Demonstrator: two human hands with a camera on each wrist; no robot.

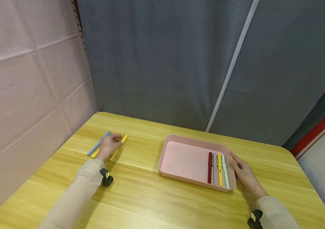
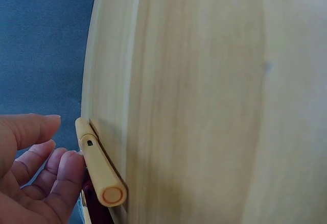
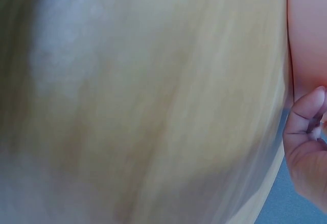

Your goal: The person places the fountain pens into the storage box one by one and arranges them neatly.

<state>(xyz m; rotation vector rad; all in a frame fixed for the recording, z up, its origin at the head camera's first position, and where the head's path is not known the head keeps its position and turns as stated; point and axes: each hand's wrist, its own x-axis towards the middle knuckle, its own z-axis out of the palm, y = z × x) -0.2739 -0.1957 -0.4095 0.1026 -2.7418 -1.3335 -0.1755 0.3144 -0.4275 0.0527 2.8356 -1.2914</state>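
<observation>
Hanging low at the left of the table [image 1: 151, 203], the left hand [image 1: 109, 148] holds nothing that we can see: a modest gap parts its thumb from its fingers, with a yellow pen [image 1: 118, 150] just beside them; whether they touch it, we cannot tell. A blue pen [image 1: 98, 143] and a second yellow one [image 1: 95, 153] lie to the hand's left, and the left wrist view shows us a dark red pen [image 2: 97, 207] close by. The right hand [image 1: 245, 175] rests at the right wall of the pink tray [image 1: 183, 159], fingers loosely extended; how firmly they press, we cannot say. Four pens, red [image 1: 209, 168], grey [image 1: 215, 169], yellow [image 1: 220, 170] and green [image 1: 225, 171], lie side by side in the tray's right end. We judge the step to be picking up a pen for that row; it calls for thumb and fingers to narrow on one barrel alone, while the right hand steadies the tray.
</observation>
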